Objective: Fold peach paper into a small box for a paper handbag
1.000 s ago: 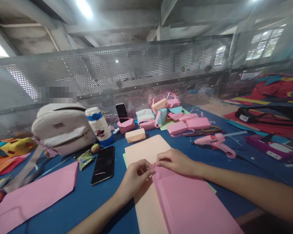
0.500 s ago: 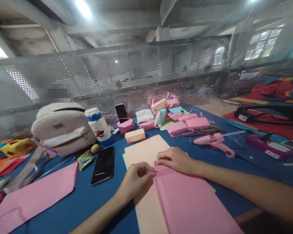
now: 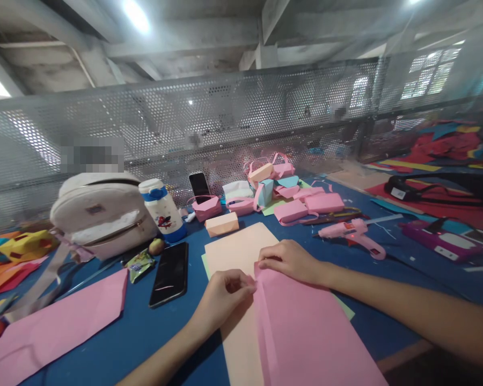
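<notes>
A large pink sheet of paper (image 3: 309,332) lies over a peach sheet (image 3: 239,338), its left edge folded into a narrow strip. My left hand (image 3: 227,297) pinches that folded edge near the top-left corner, thumb and fingertips together. At the same corner my right hand (image 3: 287,260) presses on the top edge, its fingers curled over the paper. The corner between my fingertips is partly hidden. A corner of pale green paper (image 3: 344,306) pokes out from beneath the sheets.
Left of my hands lie a black phone (image 3: 169,274) and another pink sheet (image 3: 60,321). A backpack (image 3: 104,214) and a bottle (image 3: 163,210) stand behind. Small paper bags (image 3: 324,202) cluster at the back. A pink glue gun (image 3: 352,233) with its cord lies right.
The pink sheet's lower part has shifted slightly left, and its folded strip looks a little more raised. Both hands stay at the corner in nearly the same pose.
</notes>
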Tool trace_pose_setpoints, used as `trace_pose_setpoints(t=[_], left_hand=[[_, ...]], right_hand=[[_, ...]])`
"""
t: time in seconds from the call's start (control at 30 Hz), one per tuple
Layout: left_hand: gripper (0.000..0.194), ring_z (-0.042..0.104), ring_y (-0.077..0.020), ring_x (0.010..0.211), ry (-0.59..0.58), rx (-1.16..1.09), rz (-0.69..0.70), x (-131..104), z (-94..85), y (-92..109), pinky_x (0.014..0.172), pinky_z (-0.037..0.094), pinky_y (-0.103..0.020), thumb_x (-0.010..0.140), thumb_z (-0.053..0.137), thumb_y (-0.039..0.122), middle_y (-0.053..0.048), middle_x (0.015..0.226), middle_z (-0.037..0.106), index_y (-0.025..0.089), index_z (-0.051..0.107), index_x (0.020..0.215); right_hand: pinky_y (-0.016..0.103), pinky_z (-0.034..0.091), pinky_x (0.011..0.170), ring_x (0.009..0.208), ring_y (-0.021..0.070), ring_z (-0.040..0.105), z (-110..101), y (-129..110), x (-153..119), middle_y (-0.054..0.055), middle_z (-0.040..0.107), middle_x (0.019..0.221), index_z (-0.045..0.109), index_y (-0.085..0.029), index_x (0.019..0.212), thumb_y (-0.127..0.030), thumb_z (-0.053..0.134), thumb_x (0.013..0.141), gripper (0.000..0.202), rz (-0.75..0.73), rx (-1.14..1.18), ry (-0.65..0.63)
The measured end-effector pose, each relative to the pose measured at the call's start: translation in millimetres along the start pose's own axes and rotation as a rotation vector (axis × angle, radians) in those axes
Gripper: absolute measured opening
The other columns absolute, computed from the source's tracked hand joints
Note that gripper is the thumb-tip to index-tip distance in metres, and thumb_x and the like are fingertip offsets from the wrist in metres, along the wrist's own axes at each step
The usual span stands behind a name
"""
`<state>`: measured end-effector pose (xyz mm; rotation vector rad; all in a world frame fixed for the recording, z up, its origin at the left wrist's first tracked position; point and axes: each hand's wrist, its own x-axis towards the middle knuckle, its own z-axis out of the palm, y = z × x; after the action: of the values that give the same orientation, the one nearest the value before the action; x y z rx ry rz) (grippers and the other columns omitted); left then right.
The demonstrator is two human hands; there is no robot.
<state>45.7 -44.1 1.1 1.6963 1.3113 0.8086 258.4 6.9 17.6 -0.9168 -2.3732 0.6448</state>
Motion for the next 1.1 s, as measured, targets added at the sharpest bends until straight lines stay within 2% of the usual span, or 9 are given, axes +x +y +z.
trace_pose_setpoints(t=[0.1,0.2,0.27,0.43,0.63,0.77,0.9,1.0,1.1], left_hand=[[0.018,0.049,-0.0121,0.057,-0.001,-0.038,0.004,-0.3,-0.1,-0.3,0.055,0.034,-0.022,0.074,0.064,0.029,0.001,0.059,0.057,0.014,0.064,0.064],[0.018,0.048,-0.0116,0.056,-0.024,-0.075,0.002,0.2,0.1,1.5,0.055,0.034,-0.022,0.073,0.065,0.029,0.001,0.058,0.055,0.014,0.062,0.063],[0.019,0.048,-0.0114,0.056,-0.045,-0.08,0.001,0.1,0.6,3.7,0.055,0.034,-0.022,0.073,0.066,0.029,0.002,0.058,0.054,0.014,0.06,0.062],[0.017,0.048,-0.0111,0.057,-0.051,-0.055,0.021,-2.7,3.3,7.6,0.055,0.035,-0.022,0.074,0.066,0.026,0.001,0.059,0.057,0.014,0.061,0.063],[0.019,0.048,-0.011,0.055,-0.019,-0.092,0.025,-6.1,5.6,5.4,0.054,0.035,-0.022,0.074,0.069,0.029,0.001,0.057,0.059,0.014,0.064,0.064],[0.017,0.058,-0.0149,0.061,0.003,-0.142,0.019,-7.2,7.0,4.5,0.057,0.04,-0.023,0.074,0.07,0.03,-0.004,0.066,0.069,0.014,0.069,0.068],[0.019,0.061,-0.0171,0.065,0.021,-0.133,0.004,-5.6,7.6,5.8,0.059,0.042,-0.024,0.074,0.071,0.033,-0.007,0.071,0.073,0.014,0.074,0.075],[0.022,0.059,-0.0157,0.061,-0.02,-0.092,-0.007,-4.4,7.1,6.3,0.058,0.041,-0.024,0.073,0.073,0.035,-0.005,0.068,0.071,0.014,0.075,0.075],[0.016,0.059,-0.0153,0.06,-0.051,-0.056,-0.01,-4.5,6.4,5.5,0.058,0.042,-0.023,0.073,0.071,0.029,-0.004,0.066,0.07,0.014,0.074,0.073]], right_hand=[[0.023,0.035,0.066,0.078,0.0162,0.061,0.0,-1.4,0.8,-0.001,0.071,0.086,0.07,-0.022,0.087,-0.037,0.065,0.087,0.016,0.035,0.09,-0.005],[0.022,0.034,0.061,0.075,0.0157,0.056,0.8,-3.5,0.8,-0.003,0.064,0.08,0.067,-0.019,0.084,-0.038,0.079,0.068,0.028,0.124,0.22,-0.07],[0.021,0.031,0.056,0.069,0.0136,0.05,1.2,-4.9,-0.2,-0.005,0.058,0.072,0.066,-0.017,0.078,-0.039,0.081,0.063,0.03,0.173,0.281,-0.151],[0.021,0.025,0.05,0.061,0.0097,0.038,1.7,-6.9,-4.6,-0.006,0.042,0.063,0.066,-0.016,0.07,-0.036,0.076,0.066,0.022,0.241,0.365,-0.242],[0.021,0.029,0.053,0.061,0.01,0.04,2.4,-3.7,-4.4,-0.005,0.048,0.063,0.073,-0.014,0.077,-0.035,0.076,0.067,0.023,0.239,0.47,-0.269],[0.02,0.029,0.052,0.061,0.0097,0.04,-0.8,-3.5,-3.6,-0.004,0.049,0.063,0.071,-0.012,0.074,-0.038,0.076,0.067,0.028,0.249,0.507,-0.265],[0.02,0.031,0.053,0.061,0.01,0.043,-4.8,-7.6,-3.4,-0.003,0.053,0.064,0.07,-0.011,0.074,-0.033,0.073,0.069,0.022,0.255,0.482,-0.266],[0.02,0.032,0.054,0.061,0.0102,0.045,-6.4,-10.6,-2.9,-0.004,0.053,0.063,0.068,-0.012,0.073,-0.03,0.071,0.071,0.018,0.246,0.455,-0.268],[0.021,0.034,0.057,0.065,0.012,0.048,-6.7,-11.3,-2.4,-0.003,0.054,0.066,0.066,-0.013,0.071,-0.032,0.07,0.072,0.019,0.21,0.408,-0.258]])
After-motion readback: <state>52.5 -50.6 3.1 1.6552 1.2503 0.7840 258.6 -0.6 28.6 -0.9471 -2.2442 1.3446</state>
